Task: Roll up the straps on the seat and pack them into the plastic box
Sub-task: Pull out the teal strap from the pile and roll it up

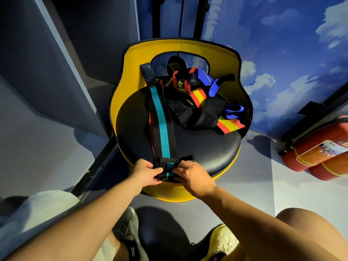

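Pinching near end of long black-and-teal woven strap (162,129) with left hand (146,174) and right hand (190,177), fingers clamped on it, at six o'clock on round black padded seat (207,147), tangled straps (199,102) lying at one o'clock.

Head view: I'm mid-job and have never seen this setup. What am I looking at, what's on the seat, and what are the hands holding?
There is no machine here: one camera on a person's head looks down at their bare arms. The left hand and right hand both pinch the near end of the black strap with the teal stripe, which runs across a round black seat with a yellow backrest. At the back of the seat lies a tangled pile of other straps, red-yellow, blue and black. Red fire extinguishers lie on the floor to the right. No plastic box is in view.
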